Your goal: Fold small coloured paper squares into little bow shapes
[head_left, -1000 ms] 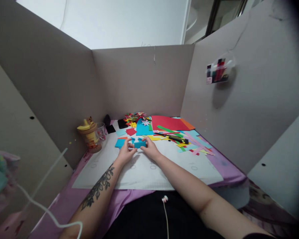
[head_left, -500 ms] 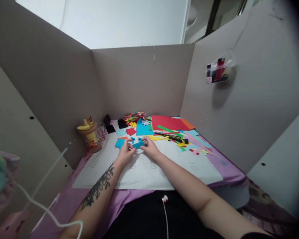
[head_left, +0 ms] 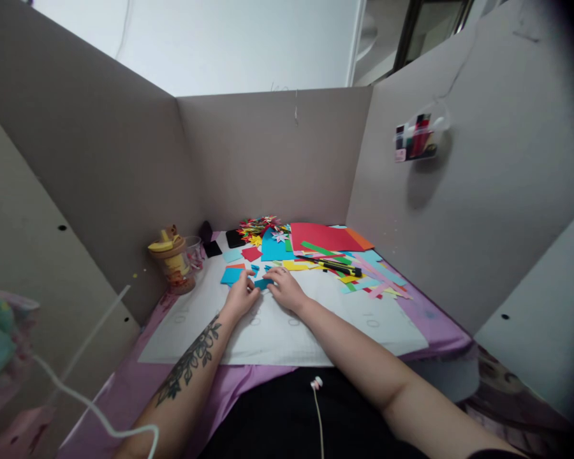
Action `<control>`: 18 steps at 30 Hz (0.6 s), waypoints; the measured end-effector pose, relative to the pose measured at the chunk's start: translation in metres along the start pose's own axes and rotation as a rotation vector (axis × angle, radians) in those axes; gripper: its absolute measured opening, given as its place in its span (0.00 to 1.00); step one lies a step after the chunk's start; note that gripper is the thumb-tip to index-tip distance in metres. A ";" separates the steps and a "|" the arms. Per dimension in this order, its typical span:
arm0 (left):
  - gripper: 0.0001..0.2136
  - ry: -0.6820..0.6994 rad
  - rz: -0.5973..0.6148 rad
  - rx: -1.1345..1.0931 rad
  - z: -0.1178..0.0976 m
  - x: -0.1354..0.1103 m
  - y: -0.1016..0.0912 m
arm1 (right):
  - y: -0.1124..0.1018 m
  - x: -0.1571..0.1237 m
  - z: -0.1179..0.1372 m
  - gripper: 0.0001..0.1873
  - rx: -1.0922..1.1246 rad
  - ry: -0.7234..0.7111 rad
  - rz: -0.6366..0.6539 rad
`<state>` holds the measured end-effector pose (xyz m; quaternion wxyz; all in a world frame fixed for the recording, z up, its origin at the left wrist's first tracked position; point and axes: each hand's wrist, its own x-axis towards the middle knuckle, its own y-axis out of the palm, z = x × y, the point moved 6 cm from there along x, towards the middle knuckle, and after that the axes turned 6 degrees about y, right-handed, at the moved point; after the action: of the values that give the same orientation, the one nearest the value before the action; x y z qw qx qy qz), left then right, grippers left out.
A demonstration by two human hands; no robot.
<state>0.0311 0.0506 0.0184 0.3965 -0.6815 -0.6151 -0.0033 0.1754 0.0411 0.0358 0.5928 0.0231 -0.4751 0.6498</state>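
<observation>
A small piece of blue paper [head_left: 262,284] lies between my hands, low over the white sheet [head_left: 210,341]. My left hand [head_left: 243,293] pinches its left end between thumb and fingers. From the other side, my right hand [head_left: 286,288] grips the right part, its fingers curled over the top and hiding that end. Just beyond my fingers are small folded blue pieces [head_left: 255,268]. Beside my left hand sits a stack of blue paper squares [head_left: 230,275] with an orange edge showing behind it.
Red sheets [head_left: 320,236], a yellow-black utility knife [head_left: 337,264] and colourful paper strips [head_left: 377,274] lie to the right. Folded paper stars [head_left: 258,225] are heaped at the back, near a black phone [head_left: 235,238]. A tumbler [head_left: 171,261] stands left. Grey panels [head_left: 272,159] enclose the table.
My right hand has moved slightly left and turned over the blue paper, covering more of it. Less of the paper shows now. My left hand has barely moved.
</observation>
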 end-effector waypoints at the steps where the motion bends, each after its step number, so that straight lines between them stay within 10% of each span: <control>1: 0.18 0.001 0.003 -0.002 0.000 0.000 0.000 | 0.000 0.000 -0.001 0.16 0.008 0.009 -0.001; 18: 0.18 0.025 0.054 0.028 -0.003 -0.002 0.004 | 0.015 -0.001 -0.010 0.11 -0.003 0.004 0.128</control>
<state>0.0354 0.0477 0.0176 0.4136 -0.6920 -0.5916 0.0075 0.1693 0.0493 0.0206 0.5511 -0.0091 -0.4754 0.6857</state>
